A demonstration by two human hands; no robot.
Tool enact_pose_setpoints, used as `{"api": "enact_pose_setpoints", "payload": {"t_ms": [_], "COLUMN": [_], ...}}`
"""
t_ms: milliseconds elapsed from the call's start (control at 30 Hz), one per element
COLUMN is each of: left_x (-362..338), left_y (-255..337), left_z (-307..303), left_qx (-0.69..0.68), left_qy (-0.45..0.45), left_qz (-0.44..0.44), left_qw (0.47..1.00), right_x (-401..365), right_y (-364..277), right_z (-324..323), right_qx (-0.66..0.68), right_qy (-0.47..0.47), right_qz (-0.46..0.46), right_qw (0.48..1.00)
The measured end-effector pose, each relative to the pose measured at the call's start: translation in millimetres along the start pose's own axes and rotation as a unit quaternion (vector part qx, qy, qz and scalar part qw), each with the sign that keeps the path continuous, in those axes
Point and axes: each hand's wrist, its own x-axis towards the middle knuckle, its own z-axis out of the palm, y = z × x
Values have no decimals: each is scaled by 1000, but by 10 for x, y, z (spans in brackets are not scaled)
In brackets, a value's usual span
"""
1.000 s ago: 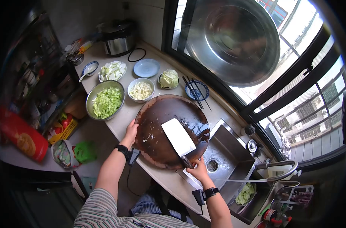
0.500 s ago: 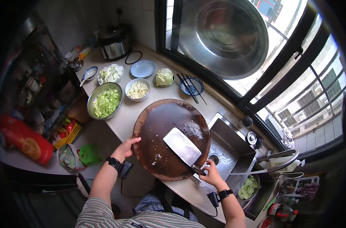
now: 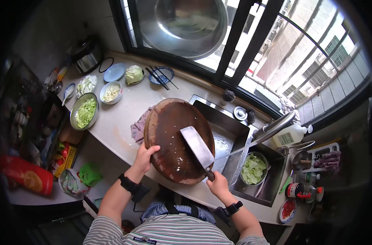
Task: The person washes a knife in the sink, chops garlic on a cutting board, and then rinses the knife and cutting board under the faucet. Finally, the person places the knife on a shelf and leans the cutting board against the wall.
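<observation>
A thick round wooden chopping board (image 3: 169, 134) is tilted at the sink's left edge, with small white bits on its dark wet face. My left hand (image 3: 144, 157) grips its lower left rim, the thumb on top. A cleaver (image 3: 197, 147) lies against the board's right part. The fingers of my right hand (image 3: 218, 183) are wrapped round its dark handle, close to the board's lower right rim. A purple cloth (image 3: 140, 125) shows from under the board's left side.
The sink (image 3: 246, 132) lies right of the board, under a faucet (image 3: 275, 124), with a bowl of lettuce (image 3: 253, 168) in it. Along the counter's back left stand a bowl of chopped greens (image 3: 86, 113), a white bowl (image 3: 111, 93), a cabbage (image 3: 134, 74) and a plate with chopsticks (image 3: 161, 76).
The view has swung to the right. The board has been raised on its left side and tilted toward the sink, uncovering the purple cloth. My left hand has taken hold of its rim.
</observation>
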Motion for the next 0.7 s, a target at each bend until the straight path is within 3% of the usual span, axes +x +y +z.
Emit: {"api": "enact_pose_setpoints", "payload": {"t_ms": [200,267,400,433,467,500,567,700], "left_x": [347,433,723,769,812,807,961,1014], "left_y": [-382,-575,-927,-1002,-1076,-1071,-1005,-972], "left_z": [482,578,514,483,449,487,474,402], "left_qx": [16,22,19,9,-2,9,8,2], "left_qy": [0,-1,-28,-31,-34,-33,-52,-81], "left_qz": [-55,-132,-174,-182,-189,-185,-208,-249], "left_qw": [998,991,984,983,981,982,977,965], "right_x": [-8,-104,-92,-96,-97,-79,27,86], "right_y": [388,565,566,636,708,661,556,597], "right_z": [-375,-445,-512,-480,-471,-508,-580,-744], "right_qx": [-47,-74,-7,8,7,199,486,638], "right_qy": [48,37,43,68,70,32,-11,-39], "right_qz": [52,93,137,68,73,148,236,233], "right_qw": [996,992,990,995,995,968,842,733]}}
